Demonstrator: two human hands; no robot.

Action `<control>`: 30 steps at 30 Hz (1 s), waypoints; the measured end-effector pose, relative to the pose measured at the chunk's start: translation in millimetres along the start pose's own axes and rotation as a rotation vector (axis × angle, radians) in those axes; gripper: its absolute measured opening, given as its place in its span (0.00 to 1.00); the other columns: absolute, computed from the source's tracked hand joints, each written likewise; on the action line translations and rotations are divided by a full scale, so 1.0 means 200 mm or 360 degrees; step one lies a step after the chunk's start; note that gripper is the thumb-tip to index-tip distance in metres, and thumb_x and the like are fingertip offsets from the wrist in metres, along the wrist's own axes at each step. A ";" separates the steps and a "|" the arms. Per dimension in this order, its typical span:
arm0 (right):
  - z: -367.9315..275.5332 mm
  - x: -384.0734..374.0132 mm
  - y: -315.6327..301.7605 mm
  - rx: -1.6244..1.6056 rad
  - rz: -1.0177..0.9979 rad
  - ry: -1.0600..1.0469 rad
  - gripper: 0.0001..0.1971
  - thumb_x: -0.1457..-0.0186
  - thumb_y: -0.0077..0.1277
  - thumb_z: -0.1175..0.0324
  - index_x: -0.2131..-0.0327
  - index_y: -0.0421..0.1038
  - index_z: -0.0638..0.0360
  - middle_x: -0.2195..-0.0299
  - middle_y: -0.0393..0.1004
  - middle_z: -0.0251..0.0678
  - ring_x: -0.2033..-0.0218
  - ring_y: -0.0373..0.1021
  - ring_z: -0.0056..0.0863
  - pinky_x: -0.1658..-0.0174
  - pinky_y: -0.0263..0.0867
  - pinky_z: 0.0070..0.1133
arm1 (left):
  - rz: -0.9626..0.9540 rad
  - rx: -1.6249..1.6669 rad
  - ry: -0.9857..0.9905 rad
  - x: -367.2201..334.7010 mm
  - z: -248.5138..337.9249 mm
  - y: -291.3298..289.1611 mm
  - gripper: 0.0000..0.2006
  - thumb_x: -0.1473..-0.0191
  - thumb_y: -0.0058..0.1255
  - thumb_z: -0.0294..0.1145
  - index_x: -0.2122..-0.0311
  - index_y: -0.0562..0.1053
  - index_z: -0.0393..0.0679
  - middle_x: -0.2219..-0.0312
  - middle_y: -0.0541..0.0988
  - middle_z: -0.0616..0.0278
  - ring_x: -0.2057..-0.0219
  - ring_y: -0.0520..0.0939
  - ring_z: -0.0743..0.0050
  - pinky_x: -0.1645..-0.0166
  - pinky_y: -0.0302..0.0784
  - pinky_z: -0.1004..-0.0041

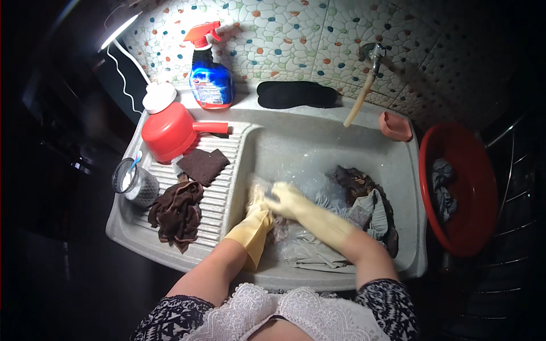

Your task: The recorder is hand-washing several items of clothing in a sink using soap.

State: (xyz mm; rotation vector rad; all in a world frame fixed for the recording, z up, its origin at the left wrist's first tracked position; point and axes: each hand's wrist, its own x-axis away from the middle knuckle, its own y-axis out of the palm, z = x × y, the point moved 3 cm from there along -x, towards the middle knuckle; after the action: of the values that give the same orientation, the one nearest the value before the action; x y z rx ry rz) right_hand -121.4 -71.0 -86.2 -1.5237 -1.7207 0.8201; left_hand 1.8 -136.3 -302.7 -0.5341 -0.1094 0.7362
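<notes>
Both my hands wear pale yellow rubber gloves and meet at the left side of the stone sink's basin (410, 238). My right hand (284, 202) is closed round a small dark grey thing, too blurred to name. My left hand (259, 206) is low beside it, against a wet pale cloth (278, 230); its fingers are hidden. Cloudy, sudsy water (307, 165) surrounds them. Under and beyond my right forearm lie a light grey cloth (315, 256), a grey garment with a gathered edge (377, 213) and a dark patterned cloth (354, 183).
On the ribbed drainboard (216, 204) are a red dipper (168, 133), a brown scouring pad (203, 166), a crumpled brown cloth (177, 211) and a cup (141, 190). A spray bottle (210, 79), black insole-shaped pad (297, 94), hosed tap (364, 94), pink soap dish (395, 126) and red tub (469, 227) stand around.
</notes>
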 end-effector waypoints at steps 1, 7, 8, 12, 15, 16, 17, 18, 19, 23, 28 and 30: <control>0.02 0.19 -0.03 0.0069 -0.0058 0.0037 0.27 0.46 0.47 0.43 0.62 0.77 0.59 0.57 0.73 0.49 0.53 0.68 0.48 0.47 0.65 0.32 | -0.0036 -0.0549 -0.0008 -0.11 0.14 0.07 0.21 0.39 0.34 0.41 0.42 0.64 0.50 0.44 0.68 0.52 0.41 0.66 0.67 0.45 0.68 0.59; -0.08 0.28 0.09 0.0014 0.0387 0.0471 0.18 0.47 0.51 0.49 0.72 0.77 0.54 0.69 0.75 0.44 0.63 0.73 0.42 0.60 0.68 0.37 | -0.0476 -0.1851 -0.0123 -0.11 0.71 -0.01 0.28 0.39 0.36 0.43 0.35 0.55 0.46 0.36 0.54 0.46 0.32 0.47 0.54 0.31 0.46 0.60; -0.02 0.17 0.06 -0.0558 0.0244 0.0937 0.18 0.45 0.49 0.48 0.73 0.78 0.52 0.72 0.75 0.43 0.65 0.73 0.43 0.61 0.68 0.37 | -0.0488 -0.1841 -0.0135 -0.13 0.79 -0.03 0.28 0.39 0.36 0.43 0.35 0.55 0.46 0.36 0.54 0.46 0.32 0.47 0.54 0.31 0.46 0.60; 0.27 -0.16 0.00 0.0287 0.0897 0.0406 0.19 0.46 0.49 0.51 0.76 0.75 0.57 0.73 0.75 0.49 0.70 0.72 0.48 0.63 0.67 0.38 | -0.0177 -0.0888 -0.0344 -0.09 1.07 -0.13 0.42 0.49 0.46 0.58 0.34 0.53 0.44 0.34 0.46 0.41 0.33 0.42 0.37 0.30 0.38 0.55; 0.33 -0.26 -0.07 0.0364 0.0844 0.0444 0.16 0.50 0.53 0.53 0.68 0.74 0.56 0.62 0.74 0.43 0.63 0.70 0.46 0.58 0.66 0.38 | -0.0353 -0.1136 -0.0200 -0.05 0.87 -0.04 0.47 0.52 0.49 0.58 0.33 0.47 0.42 0.34 0.43 0.38 0.34 0.40 0.31 0.31 0.36 0.49; 0.37 -0.24 -0.09 0.0349 0.0838 0.0454 0.16 0.50 0.53 0.53 0.68 0.74 0.56 0.62 0.74 0.43 0.63 0.70 0.46 0.58 0.66 0.38 | -0.0369 -0.1142 -0.0208 -0.02 0.96 -0.02 0.47 0.52 0.49 0.58 0.33 0.47 0.42 0.34 0.43 0.38 0.34 0.40 0.31 0.31 0.36 0.49; 0.31 -0.25 -0.12 0.0375 0.0752 0.0392 0.19 0.50 0.54 0.52 0.61 0.72 0.56 0.54 0.69 0.43 0.55 0.66 0.47 0.52 0.62 0.41 | -0.0538 -0.1397 -0.0395 0.03 1.05 -0.05 0.49 0.53 0.49 0.59 0.33 0.46 0.40 0.34 0.43 0.39 0.33 0.40 0.32 0.32 0.36 0.48; 0.29 -0.24 -0.15 0.0415 0.0670 0.0347 0.24 0.51 0.55 0.52 0.54 0.70 0.55 0.45 0.64 0.43 0.47 0.63 0.47 0.46 0.58 0.43 | -0.0717 -0.1636 -0.0566 0.08 1.16 -0.06 0.51 0.53 0.50 0.59 0.33 0.44 0.37 0.34 0.43 0.40 0.33 0.41 0.33 0.32 0.37 0.47; 0.33 -0.22 -0.16 0.0412 0.0677 0.0366 0.24 0.51 0.55 0.52 0.54 0.70 0.55 0.45 0.64 0.43 0.47 0.63 0.47 0.46 0.58 0.43 | -0.0963 -0.1527 -0.0600 0.12 1.31 -0.06 0.55 0.55 0.53 0.61 0.33 0.41 0.34 0.34 0.42 0.42 0.33 0.41 0.36 0.33 0.39 0.45; 0.22 -0.22 -0.21 0.0641 0.0400 0.0365 0.35 0.51 0.56 0.50 0.40 0.61 0.49 0.33 0.46 0.41 0.33 0.41 0.49 0.37 0.45 0.51 | -0.0825 -0.1509 -0.0439 0.15 1.20 -0.11 0.57 0.58 0.59 0.58 0.34 0.42 0.34 0.35 0.46 0.43 0.34 0.49 0.42 0.36 0.53 0.49; 0.29 0.07 -0.16 -0.0323 0.0086 0.0823 0.28 0.52 0.56 0.53 0.51 0.70 0.62 0.41 0.60 0.51 0.43 0.61 0.48 0.40 0.59 0.33 | -0.0369 -0.1470 -0.0349 -0.01 1.01 -0.05 0.41 0.52 0.53 0.48 0.36 0.53 0.41 0.42 0.61 0.54 0.46 0.68 0.52 0.49 0.72 0.60; 0.29 0.32 -0.07 -0.0463 0.0683 0.0358 0.25 0.51 0.56 0.54 0.57 0.71 0.67 0.50 0.70 0.50 0.50 0.67 0.43 0.45 0.63 0.30 | -0.0364 -0.1317 -0.0392 -0.10 0.89 0.04 0.37 0.51 0.54 0.46 0.38 0.57 0.43 0.44 0.63 0.54 0.47 0.68 0.52 0.49 0.72 0.57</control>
State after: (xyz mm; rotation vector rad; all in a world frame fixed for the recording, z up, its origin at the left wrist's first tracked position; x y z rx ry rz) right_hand -182.4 -10.2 -101.5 -2.1420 -1.4111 0.5869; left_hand -68.0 -69.0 -151.3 -1.1924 -0.7139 0.5068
